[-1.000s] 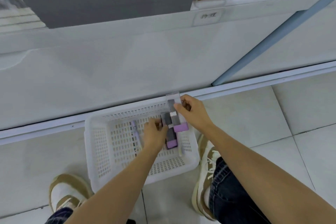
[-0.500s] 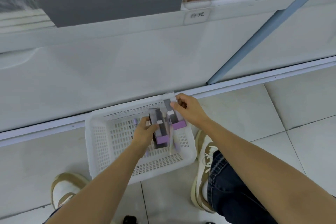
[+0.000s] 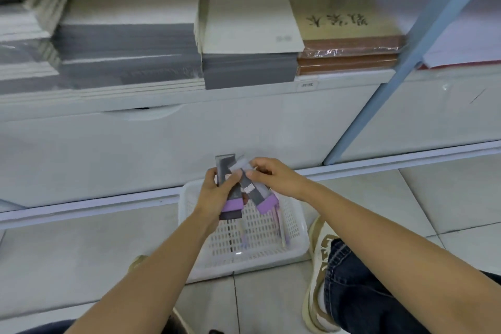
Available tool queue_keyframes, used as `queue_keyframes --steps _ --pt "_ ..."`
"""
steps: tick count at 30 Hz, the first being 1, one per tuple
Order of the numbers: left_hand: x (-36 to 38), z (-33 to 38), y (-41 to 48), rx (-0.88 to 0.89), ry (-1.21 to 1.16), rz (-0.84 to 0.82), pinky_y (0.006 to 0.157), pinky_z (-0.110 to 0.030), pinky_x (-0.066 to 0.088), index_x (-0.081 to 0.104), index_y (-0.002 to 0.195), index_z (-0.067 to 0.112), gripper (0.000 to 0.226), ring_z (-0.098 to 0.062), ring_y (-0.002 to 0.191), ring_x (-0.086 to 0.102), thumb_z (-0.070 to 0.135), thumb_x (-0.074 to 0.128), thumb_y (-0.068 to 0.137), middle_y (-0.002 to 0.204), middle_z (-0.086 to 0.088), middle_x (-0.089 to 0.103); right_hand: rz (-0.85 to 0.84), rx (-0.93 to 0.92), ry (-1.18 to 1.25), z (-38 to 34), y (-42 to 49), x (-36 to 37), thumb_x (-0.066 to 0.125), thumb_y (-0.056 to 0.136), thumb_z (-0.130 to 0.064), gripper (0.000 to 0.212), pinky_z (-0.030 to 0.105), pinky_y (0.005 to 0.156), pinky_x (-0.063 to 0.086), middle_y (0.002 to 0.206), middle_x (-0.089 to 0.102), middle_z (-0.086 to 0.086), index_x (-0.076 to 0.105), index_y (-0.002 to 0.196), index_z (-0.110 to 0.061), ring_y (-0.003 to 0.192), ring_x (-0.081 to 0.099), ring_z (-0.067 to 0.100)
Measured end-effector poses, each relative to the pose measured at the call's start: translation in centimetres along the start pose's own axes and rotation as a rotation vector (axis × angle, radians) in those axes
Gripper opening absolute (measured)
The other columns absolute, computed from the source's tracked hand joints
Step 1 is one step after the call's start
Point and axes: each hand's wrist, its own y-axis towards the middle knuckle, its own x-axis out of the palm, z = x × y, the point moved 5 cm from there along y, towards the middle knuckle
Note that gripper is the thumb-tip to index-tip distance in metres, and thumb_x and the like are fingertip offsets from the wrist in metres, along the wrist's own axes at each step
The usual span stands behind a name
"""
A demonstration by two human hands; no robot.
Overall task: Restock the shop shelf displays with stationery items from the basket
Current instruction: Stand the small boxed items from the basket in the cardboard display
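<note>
Low centre of frame, above the basket point(image 3: 299, 228), the left hand point(image 3: 215, 194) curls its fingers round a grey-and-purple pack point(image 3: 232, 205). The right hand point(image 3: 273, 177) pinches a second pack point(image 3: 267, 203). Neither is on the shelf point(image 3: 162, 95) yet. Loose pens point(image 3: 245, 240) lie in the basket. Restocking is judged unfinished.

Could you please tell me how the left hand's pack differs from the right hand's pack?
The left pack stands nearly upright; the right pack slants, purple end down to the right. The left hand wraps the left pack's middle; the right hand pinches the right pack's top. Both are dark with a purple band, held over the basket.
</note>
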Motion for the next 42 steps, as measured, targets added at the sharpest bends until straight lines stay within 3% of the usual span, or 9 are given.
queue_keyframes --steps 2,4,9,17,21,24,28,37,42 --pt "-0.3 1.9 -1.0 0.065 0.025 0.029 0.055 -0.029 0.056 0.052 0.109 0.018 0.041 -0.020 0.067 0.072 0.031 0.077 0.079 0.086 -0.007 0.073 -0.017 0.021 -0.016 -1.6 -0.2 0.2 0.057 0.097 -0.028 0.014 0.033 0.069 0.044 0.082 0.057 0.001 0.057 0.106 -0.018 0.077 0.054 0.013" --pt "-0.5 3.7 -1.9 0.124 0.011 0.069 0.052 -0.027 0.055 0.052 0.105 0.019 0.034 -0.016 0.063 0.071 0.024 0.076 0.082 0.089 -0.008 0.071 -0.017 0.041 0.009 -3.0 -0.8 0.1 0.067 0.090 -0.030 0.050 0.034 0.081 0.052 0.103 0.057 0.002 0.040 0.131 -0.022 0.093 0.060 0.017" --pt "-1.3 7.5 -3.9 0.152 -0.018 0.205 0.054 -0.030 0.055 0.052 0.112 0.011 0.040 -0.019 0.068 0.068 0.022 0.076 0.082 0.097 -0.009 0.069 -0.039 -0.059 -0.114 -6.6 -2.4 0.2 0.086 0.070 -0.023 0.093 0.025 0.081 0.051 0.128 0.035 0.000 0.019 0.134 -0.029 0.104 0.051 0.016" --pt "-1.6 11.8 -7.2 0.147 -0.071 0.214 0.053 -0.030 0.054 0.064 0.089 0.006 0.027 -0.022 0.050 0.062 0.028 0.078 0.081 0.072 -0.009 0.066 0.117 -0.289 -0.260 -12.5 -4.8 -0.6 0.063 0.086 -0.006 0.045 0.019 0.091 0.045 0.126 0.047 -0.001 0.056 0.128 -0.020 0.111 0.053 0.012" --pt "-2.5 15.0 -9.0 0.214 -0.069 0.219 0.051 -0.029 0.055 0.059 0.088 0.007 0.034 -0.020 0.049 0.061 0.031 0.080 0.077 0.071 -0.008 0.064 0.128 -0.331 -0.137 -15.9 -6.0 -2.6 0.046 0.097 -0.007 0.025 0.021 0.053 0.044 0.097 0.067 0.015 0.069 0.106 -0.002 0.069 0.068 0.011" --pt "-2.4 17.3 -10.4 0.266 0.000 0.136 0.053 -0.030 0.054 0.057 0.103 0.005 0.044 -0.021 0.056 0.062 0.030 0.082 0.075 0.084 -0.011 0.066 0.126 -0.343 -0.105 -18.2 -6.3 -4.1 0.043 0.100 -0.013 0.028 0.025 0.042 0.042 0.087 0.070 0.016 0.061 0.094 0.008 0.063 0.070 0.028" --pt "-1.4 20.0 -12.4 0.320 0.123 -0.006 0.054 -0.028 0.054 0.057 0.109 0.005 0.047 -0.019 0.056 0.063 0.022 0.083 0.073 0.078 -0.011 0.071 0.152 -0.394 -0.075 -22.2 -6.6 -5.1 0.052 0.099 -0.023 0.022 0.023 0.041 0.045 0.073 0.072 0.007 0.058 0.092 -0.003 0.054 0.065 0.024" --pt "-0.8 27.8 -15.2 0.474 0.116 -0.049 0.051 -0.026 0.054 0.060 0.101 0.013 0.028 -0.015 0.051 0.063 0.016 0.078 0.080 0.070 -0.004 0.072 0.293 -0.588 -0.006 -32.7 -8.2 -7.7 0.053 0.098 -0.010 0.026 0.022 0.054 0.052 0.089 0.070 0.015 0.051 0.122 -0.003 0.061 0.062 0.016" --pt "-0.1 33.2 -16.5 0.522 0.040 -0.030 0.053 -0.032 0.057 0.058 0.109 0.007 0.027 -0.020 0.050 0.065 0.016 0.069 0.086 0.063 -0.006 0.070 0.415 -0.733 -0.129 -39.4 -9.2 -9.8 0.048 0.100 -0.009 0.017 0.023 0.056 0.050 0.089 0.066 0.008 0.050 0.116 -0.008 0.067 0.061 0.018"
